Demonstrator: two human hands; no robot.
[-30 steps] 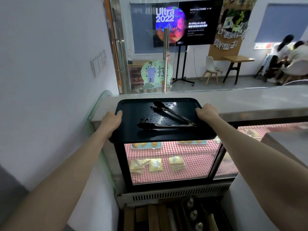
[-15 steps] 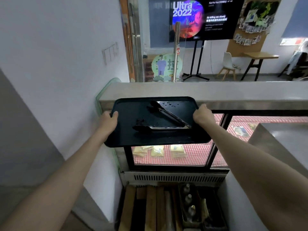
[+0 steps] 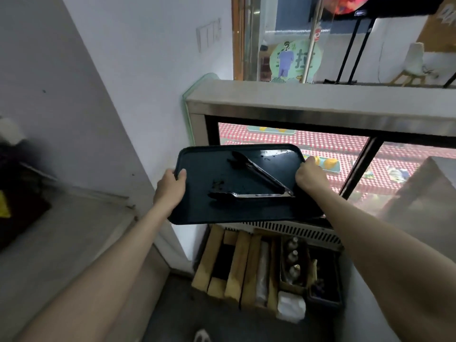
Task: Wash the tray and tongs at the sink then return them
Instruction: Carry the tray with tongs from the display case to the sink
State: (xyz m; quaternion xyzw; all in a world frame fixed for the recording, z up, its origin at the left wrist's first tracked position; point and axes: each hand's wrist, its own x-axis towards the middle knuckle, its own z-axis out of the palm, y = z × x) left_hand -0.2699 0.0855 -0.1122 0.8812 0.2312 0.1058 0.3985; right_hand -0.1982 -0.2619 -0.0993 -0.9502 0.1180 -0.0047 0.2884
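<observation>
A flat black tray [image 3: 214, 191] with round corners is held up in the air in front of a glass food case [image 3: 320, 134]. The left hand [image 3: 170, 187] grips its left edge and the right hand [image 3: 309, 176] grips its right edge. Shiny metal tongs [image 3: 256, 181] with black tips lie on it, spread open in a V, among dark crumbs.

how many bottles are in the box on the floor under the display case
3 show, lined up front to back in the box: far, middle, near. More may be hidden lower down.

Dim foreground; brighter room behind glass; motion blur, wide-angle bending at edges.
</observation>
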